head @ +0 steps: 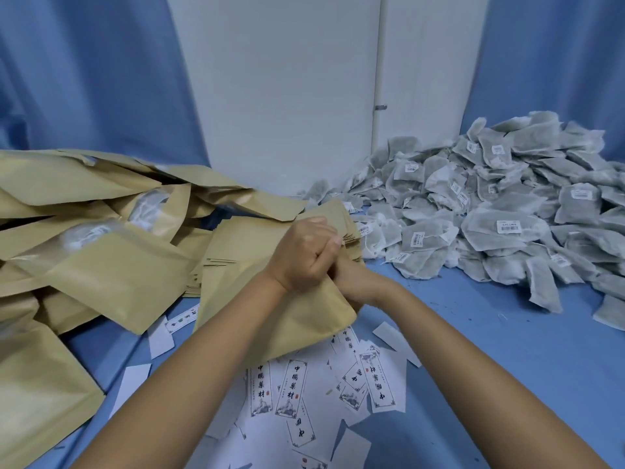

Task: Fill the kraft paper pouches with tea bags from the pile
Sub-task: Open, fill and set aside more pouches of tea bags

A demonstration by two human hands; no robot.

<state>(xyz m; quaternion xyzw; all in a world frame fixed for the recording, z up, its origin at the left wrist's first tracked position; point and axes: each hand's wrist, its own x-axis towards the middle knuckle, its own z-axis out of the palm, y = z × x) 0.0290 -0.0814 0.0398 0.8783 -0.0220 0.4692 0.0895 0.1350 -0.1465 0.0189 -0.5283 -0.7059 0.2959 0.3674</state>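
A kraft paper pouch (270, 319) is held tilted in the middle of the blue table. My left hand (304, 252) grips its top edge in a fist. My right hand (351, 282) is pushed into or behind the pouch mouth; its fingers are hidden, so what it holds cannot be seen. A big pile of grey-green tea bags (500, 211) with white labels lies at the right. A stack of flat kraft pouches (236, 242) sits just behind my hands.
Filled and loose kraft pouches (84, 231) heap up at the left. Printed white labels and paper slips (304, 394) are scattered on the blue table (507, 367) below my arms. A white wall and blue curtains stand behind.
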